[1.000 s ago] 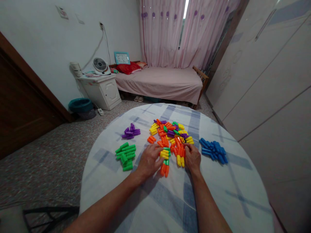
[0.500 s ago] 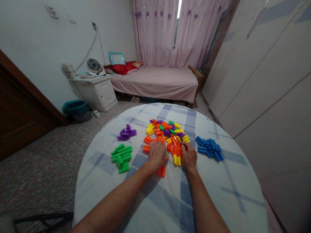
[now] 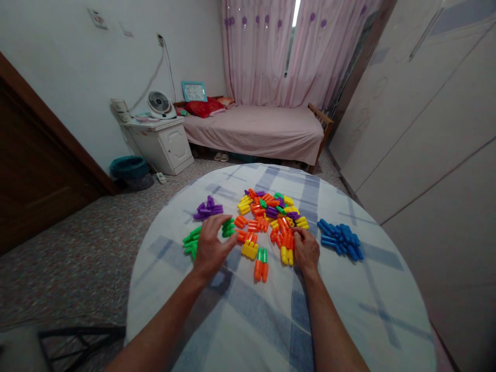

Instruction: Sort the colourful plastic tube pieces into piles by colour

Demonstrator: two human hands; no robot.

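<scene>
My left hand (image 3: 213, 242) is raised over the left side of the table, with a green plastic building block (image 3: 228, 228) between its thumb and fingers. Partly hidden behind that hand lies a pile of green blocks (image 3: 190, 240). At the right edge of the mixed pile, my right hand (image 3: 307, 249) has its fingers curled in against some orange blocks (image 3: 285, 238); what its fingertips pinch, if anything, is hidden. A yellow block (image 3: 250, 249) and a joined green and orange piece (image 3: 261, 266) lie between the hands.
Purple blocks (image 3: 208, 208) form a small pile on the left, blue blocks (image 3: 340, 238) another on the right. The mixed-colour pile (image 3: 273, 206) sits mid-table on a checked cloth (image 3: 256, 320). Beyond are a bed (image 3: 256, 126), a white cabinet (image 3: 170, 147) and a wardrobe (image 3: 422, 119).
My left hand has moved left from the orange blocks toward the green pile, now with a green block in it. The right hand stays by the orange blocks. The view has shifted slightly left.
</scene>
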